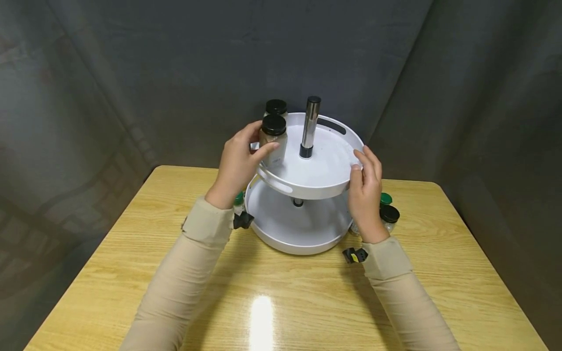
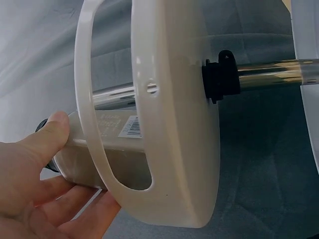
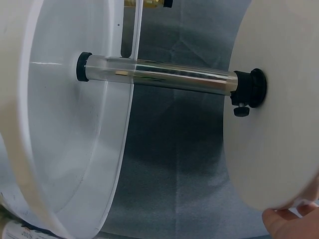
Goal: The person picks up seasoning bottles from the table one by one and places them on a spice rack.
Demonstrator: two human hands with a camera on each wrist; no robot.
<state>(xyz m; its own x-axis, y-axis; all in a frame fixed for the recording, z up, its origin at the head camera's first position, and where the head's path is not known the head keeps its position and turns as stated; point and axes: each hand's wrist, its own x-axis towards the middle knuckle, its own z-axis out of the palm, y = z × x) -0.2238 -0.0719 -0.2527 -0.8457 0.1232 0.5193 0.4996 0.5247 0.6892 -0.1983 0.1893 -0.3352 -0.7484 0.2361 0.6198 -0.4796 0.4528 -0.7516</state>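
My left hand [image 1: 237, 161] grips a clear jar [image 1: 276, 148] with a black lid, thumb on the near side and fingers round the far side. The jar stands upright at the left edge of the upper tray [image 1: 329, 170] of a white two-tier stand. In the left wrist view, the jar's barcode label [image 2: 131, 127] shows through the tray's handle slot. Behind it is a second black-lidded jar [image 1: 276, 106], mostly hidden. On the right side, my right hand [image 1: 366, 195] holds the upper tray's rim between thumb and fingers.
A chrome post [image 1: 310, 126] rises through both tiers; the lower tray [image 1: 303, 248] sits on the wooden table [image 1: 175, 292]. Right of it stand a green-lidded jar [image 1: 386, 199] and a black-lidded jar [image 1: 389, 214]. A green-capped jar [image 1: 239, 200] is at the left. Grey curtains [image 1: 197, 73] hang behind.
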